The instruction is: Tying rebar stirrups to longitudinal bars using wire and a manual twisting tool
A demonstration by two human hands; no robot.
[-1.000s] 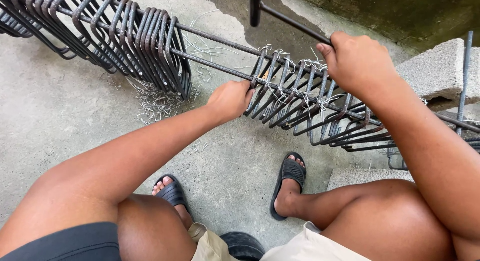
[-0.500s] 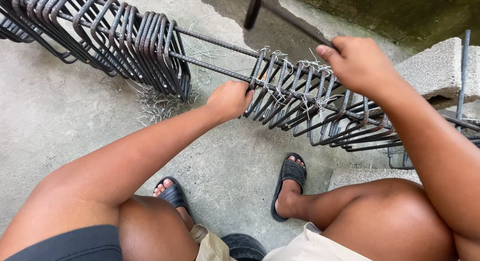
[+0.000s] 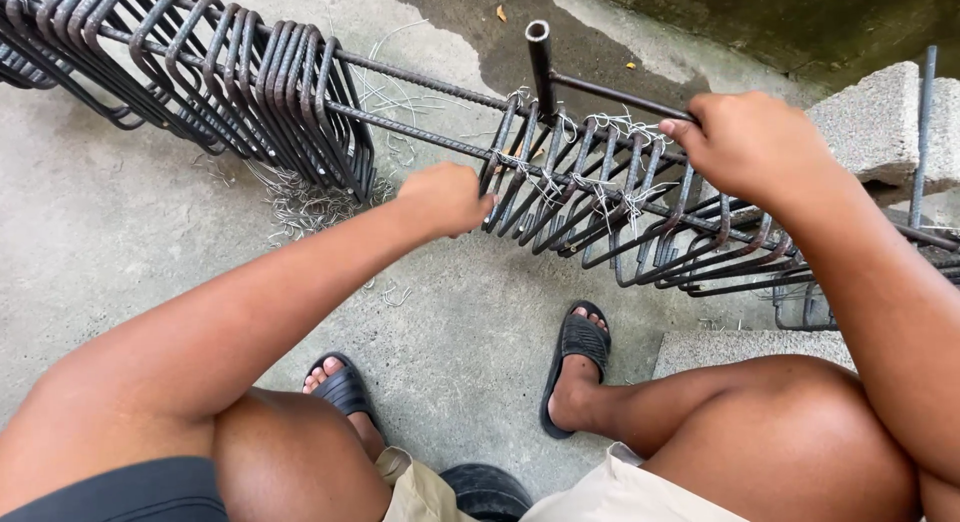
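Steel rebar cage (image 3: 600,197) under both hands

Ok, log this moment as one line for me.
left hand: gripping rebar cage | right hand: holding metal tool handle | wire scraps: on concrete floor

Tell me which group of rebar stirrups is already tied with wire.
The spread group between the left hand and right hand; the packed group at left shows no ties.

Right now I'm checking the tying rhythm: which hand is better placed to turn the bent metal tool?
Right. The right hand already grips the bent metal tool by its handle; the left hand is down at the stirrups.
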